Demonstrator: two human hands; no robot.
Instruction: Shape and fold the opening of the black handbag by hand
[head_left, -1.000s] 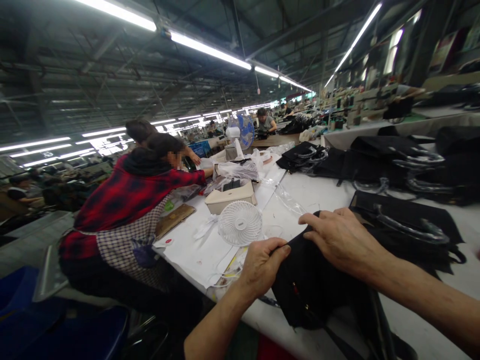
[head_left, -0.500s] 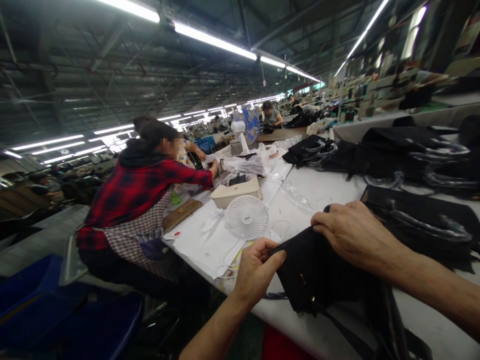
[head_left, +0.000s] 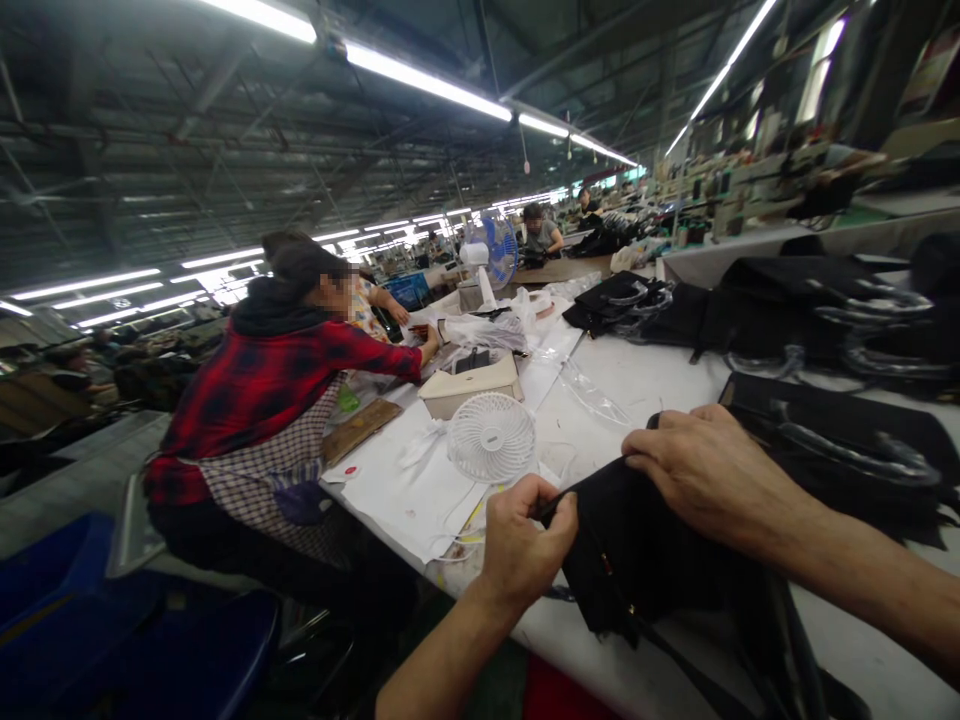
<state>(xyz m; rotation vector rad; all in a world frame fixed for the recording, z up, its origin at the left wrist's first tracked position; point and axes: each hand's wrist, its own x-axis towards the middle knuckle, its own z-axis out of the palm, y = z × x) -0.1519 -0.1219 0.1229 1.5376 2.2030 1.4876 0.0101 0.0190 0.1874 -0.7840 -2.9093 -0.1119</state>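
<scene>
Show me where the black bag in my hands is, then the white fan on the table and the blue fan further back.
Black bag [head_left: 645, 545]: head view, on its fabric side.
White fan [head_left: 491, 440]: head view, middle of its front grille.
Blue fan [head_left: 502, 250]: head view, on its round front.

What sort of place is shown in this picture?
Probably a bag factory: several black bags with wrapped handles lie on a white table, and rows of ceiling lights run overhead.

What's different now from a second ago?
The right hand has shifted slightly away from the left hand, widening the gap along the edge of the black bag. The person in red plaid has raised their head a little. Both hands still grip the bag; the white fan stays put.
</scene>
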